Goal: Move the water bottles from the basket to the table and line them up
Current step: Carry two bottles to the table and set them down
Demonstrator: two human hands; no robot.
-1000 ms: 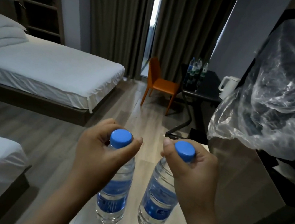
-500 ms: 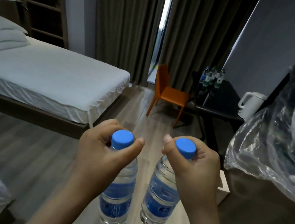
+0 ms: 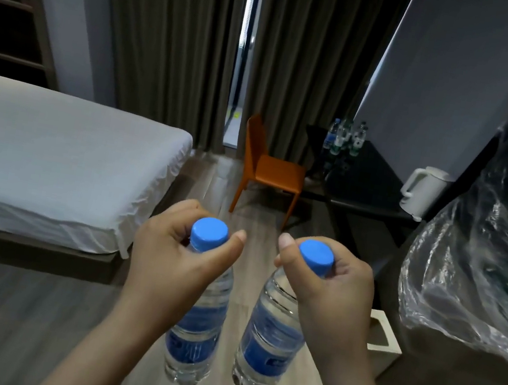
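I hold two clear water bottles with blue caps and blue labels, upright, over the wooden floor. My left hand (image 3: 174, 256) grips the neck of the left bottle (image 3: 197, 334). My right hand (image 3: 327, 288) grips the neck of the right bottle (image 3: 267, 345). Ahead on the right stands a dark table (image 3: 368, 184), and several water bottles (image 3: 344, 137) stand in a group at its far end. No basket is in view.
An orange chair (image 3: 270, 168) stands in front of the table. A white kettle (image 3: 424, 192) sits on the table's near end. A bed (image 3: 51, 151) fills the left. Crinkled clear plastic (image 3: 488, 248) hangs at the right, with a white box (image 3: 384, 341) below it.
The view has moved forward across the room: the table, chair and kettle are closer and larger. Both hands still hold their bottles in the same way.
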